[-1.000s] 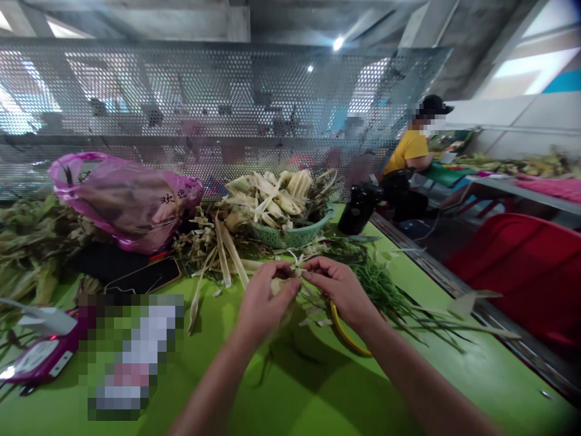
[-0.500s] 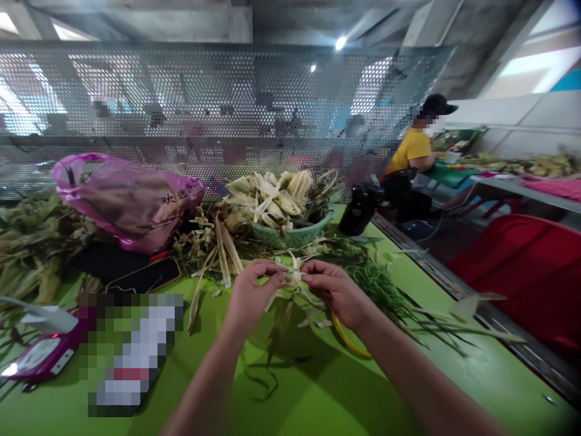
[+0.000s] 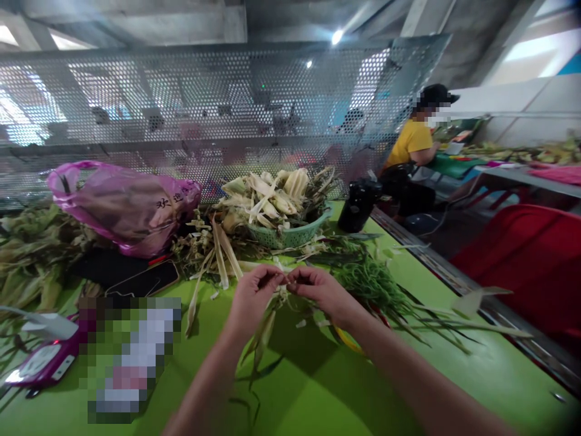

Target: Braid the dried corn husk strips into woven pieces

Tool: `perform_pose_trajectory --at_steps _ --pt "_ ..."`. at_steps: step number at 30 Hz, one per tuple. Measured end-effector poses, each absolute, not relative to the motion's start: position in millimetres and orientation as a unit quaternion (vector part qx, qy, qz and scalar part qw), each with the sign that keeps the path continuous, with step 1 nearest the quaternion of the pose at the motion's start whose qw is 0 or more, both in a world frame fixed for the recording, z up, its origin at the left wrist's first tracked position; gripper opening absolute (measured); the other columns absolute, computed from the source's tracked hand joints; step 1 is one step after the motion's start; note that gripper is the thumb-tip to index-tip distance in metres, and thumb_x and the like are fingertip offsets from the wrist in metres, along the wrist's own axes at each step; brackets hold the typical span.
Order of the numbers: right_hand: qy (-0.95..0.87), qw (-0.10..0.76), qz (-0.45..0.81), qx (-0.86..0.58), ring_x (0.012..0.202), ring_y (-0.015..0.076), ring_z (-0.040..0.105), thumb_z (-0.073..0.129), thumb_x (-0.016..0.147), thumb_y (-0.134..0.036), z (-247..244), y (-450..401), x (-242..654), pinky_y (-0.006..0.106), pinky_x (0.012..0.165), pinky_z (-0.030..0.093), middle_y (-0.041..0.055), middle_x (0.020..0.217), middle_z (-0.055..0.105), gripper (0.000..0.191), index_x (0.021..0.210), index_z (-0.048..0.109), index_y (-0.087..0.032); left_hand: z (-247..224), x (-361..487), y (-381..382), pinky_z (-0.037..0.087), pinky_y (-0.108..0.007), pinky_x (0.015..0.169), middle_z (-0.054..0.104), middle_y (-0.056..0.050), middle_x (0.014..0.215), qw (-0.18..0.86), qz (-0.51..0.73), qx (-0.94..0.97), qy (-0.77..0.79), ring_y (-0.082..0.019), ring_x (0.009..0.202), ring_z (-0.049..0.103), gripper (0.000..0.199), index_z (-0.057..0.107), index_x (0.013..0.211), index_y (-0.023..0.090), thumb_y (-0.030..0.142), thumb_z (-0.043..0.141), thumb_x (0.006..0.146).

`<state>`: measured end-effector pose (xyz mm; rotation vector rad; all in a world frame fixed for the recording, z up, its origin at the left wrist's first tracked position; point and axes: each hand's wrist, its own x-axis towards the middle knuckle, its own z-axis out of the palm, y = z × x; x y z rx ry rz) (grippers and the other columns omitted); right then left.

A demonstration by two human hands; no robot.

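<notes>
Between my hands is a small piece of pale corn husk work (image 3: 281, 293), with long dry husk strips (image 3: 262, 339) hanging below it. My left hand (image 3: 255, 297) pinches it from the left, thumb against fingertips. From the right my right hand (image 3: 318, 292) pinches it too, and the fingertips of both hands nearly meet. The exact spot they grip is small and partly hidden by the fingers. Beyond the hands stands a green plastic basket (image 3: 295, 236) heaped with dry corn husks (image 3: 272, 197). A bundle of thin green strands (image 3: 370, 281) lies right of my right hand.
On the left are a pink plastic bag (image 3: 122, 206), a phone (image 3: 143, 280), a purple power strip (image 3: 45, 363) and a husk pile (image 3: 31, 242). A black bottle (image 3: 358, 206) stands behind right. A yellow ring (image 3: 349, 340) lies under my right forearm. A person in yellow (image 3: 411, 142) sits farther off.
My hands have drawn closer together, the right one moving left. The hanging husk strips have swung left and now show more below my left hand. The camera view has shifted slightly.
</notes>
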<state>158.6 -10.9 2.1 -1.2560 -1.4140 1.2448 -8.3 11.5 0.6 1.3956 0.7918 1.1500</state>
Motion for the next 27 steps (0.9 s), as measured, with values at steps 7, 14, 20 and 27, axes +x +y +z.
perform_pose_trajectory --at_steps 7,14,20,27 --pt "-0.741 0.358 0.176 -0.541 0.068 0.0140 0.055 0.059 0.082 -0.025 16 -15 179 0.024 0.061 0.038 0.0021 0.077 0.061 0.011 0.081 0.068 -0.020 -8 -10 18 0.043 -0.025 0.066 0.066 -0.002 0.070 0.507 0.433 0.625 0.406 -0.014 0.066 0.058 0.012 0.067 0.081 0.016 0.023 0.061 0.073" --pt "-0.791 0.354 0.100 -0.489 0.077 0.0154 0.056 0.056 0.086 -0.022 22 -23 168 0.025 0.069 0.041 0.0044 0.084 0.060 0.011 0.085 0.066 -0.020 -21 -5 18 0.042 -0.024 0.060 0.064 -0.002 0.067 0.536 0.410 0.610 0.414 -0.013 0.062 0.056 0.015 0.063 0.074 0.015 0.027 0.070 0.067" --pt "-0.780 0.368 0.088 -0.498 0.080 0.0158 0.056 0.055 0.088 -0.022 17 -23 166 0.026 0.073 0.042 0.0048 0.085 0.060 0.012 0.083 0.065 -0.019 -21 1 14 0.044 -0.025 0.066 0.062 -0.002 0.072 0.602 0.360 0.611 0.367 -0.012 0.066 0.053 0.017 0.066 0.077 0.014 0.029 0.071 0.069" --pt "-0.752 0.449 0.125 -0.466 0.104 0.0188 0.057 0.057 0.083 -0.014 26 -28 166 0.031 0.089 0.045 0.0080 0.121 0.057 0.020 0.100 0.064 -0.023 -16 0 13 0.042 -0.019 0.065 0.057 0.002 0.068 0.698 0.419 0.460 0.354 -0.007 0.063 0.051 0.025 0.059 0.072 0.015 0.031 0.077 0.064"
